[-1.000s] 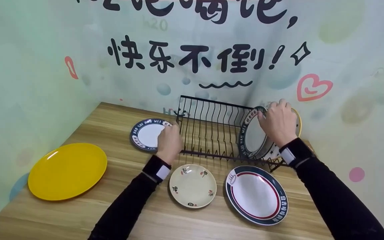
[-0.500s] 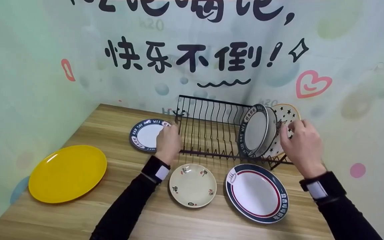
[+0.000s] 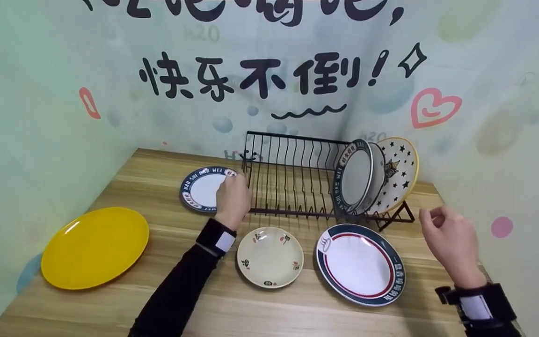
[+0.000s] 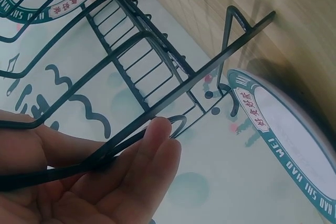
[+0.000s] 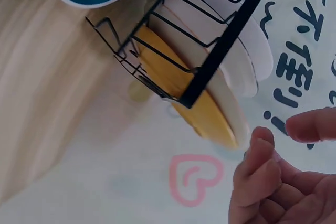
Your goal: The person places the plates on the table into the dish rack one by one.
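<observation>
My right hand [image 3: 454, 242] has just moved away from the three plates [image 3: 354, 180], its fingers loosely bent, holding nothing. They stand at the right end of the rack [image 3: 293, 214], so I think they're settled. My left hand [image 3: 233, 199] grips its left end.

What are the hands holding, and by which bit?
The left hand holds the rack by the wire frame at its left end. The right hand holds nothing.
</observation>
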A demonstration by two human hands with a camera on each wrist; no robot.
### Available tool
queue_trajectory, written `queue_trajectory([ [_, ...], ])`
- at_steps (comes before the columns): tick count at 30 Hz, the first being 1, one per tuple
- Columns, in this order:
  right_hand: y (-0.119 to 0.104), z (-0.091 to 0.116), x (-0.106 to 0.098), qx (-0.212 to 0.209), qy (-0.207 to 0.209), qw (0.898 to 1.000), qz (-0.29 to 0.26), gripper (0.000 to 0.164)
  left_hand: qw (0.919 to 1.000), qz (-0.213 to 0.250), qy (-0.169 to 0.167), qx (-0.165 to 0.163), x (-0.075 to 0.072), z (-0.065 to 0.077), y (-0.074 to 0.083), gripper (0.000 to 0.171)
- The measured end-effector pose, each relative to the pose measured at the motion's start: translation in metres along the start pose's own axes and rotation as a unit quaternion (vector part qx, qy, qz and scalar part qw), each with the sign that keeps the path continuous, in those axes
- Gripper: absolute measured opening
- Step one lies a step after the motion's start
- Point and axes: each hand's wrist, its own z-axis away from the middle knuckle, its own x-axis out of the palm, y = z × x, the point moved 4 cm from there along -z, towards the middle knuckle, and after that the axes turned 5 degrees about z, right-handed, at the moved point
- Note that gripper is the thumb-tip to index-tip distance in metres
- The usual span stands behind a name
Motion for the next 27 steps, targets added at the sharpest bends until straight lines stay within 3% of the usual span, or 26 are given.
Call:
queue_trajectory([
  [3, 0.012, 0.006, 0.007, 0.030, -0.060, 0.998, -0.015, 0.039, 1.0000, -0.003, 0.000, -0.003, -0.001, 0.000, -0.002, 0.021],
  [6, 0.024, 0.012, 0.017, 0.054, -0.139, 0.988, -0.040, 0.044, 0.9999, -0.004, -0.004, -0.009, -0.001, -0.001, -0.003, 0.019],
  [12, 0.044, 0.026, 0.042, 0.113, -0.282, 0.947, -0.105, 0.047, 0.9998, -0.007, -0.010, -0.014, 0.001, -0.001, -0.005, 0.022],
  [17, 0.054, 0.036, 0.056, 0.164, -0.342, 0.913, -0.151, 0.048, 0.9998, -0.002, -0.012, -0.017, 0.002, -0.002, -0.003, 0.036],
  [20, 0.056, 0.042, 0.062, 0.183, -0.372, 0.894, -0.167, 0.051, 0.9999, -0.005, -0.009, -0.009, 0.002, -0.001, -0.001, 0.033],
  [27, 0.064, 0.049, 0.071, 0.203, -0.412, 0.868, -0.186, 0.054, 0.9999, -0.009, -0.005, -0.001, 0.003, -0.002, -0.001, 0.018],
])
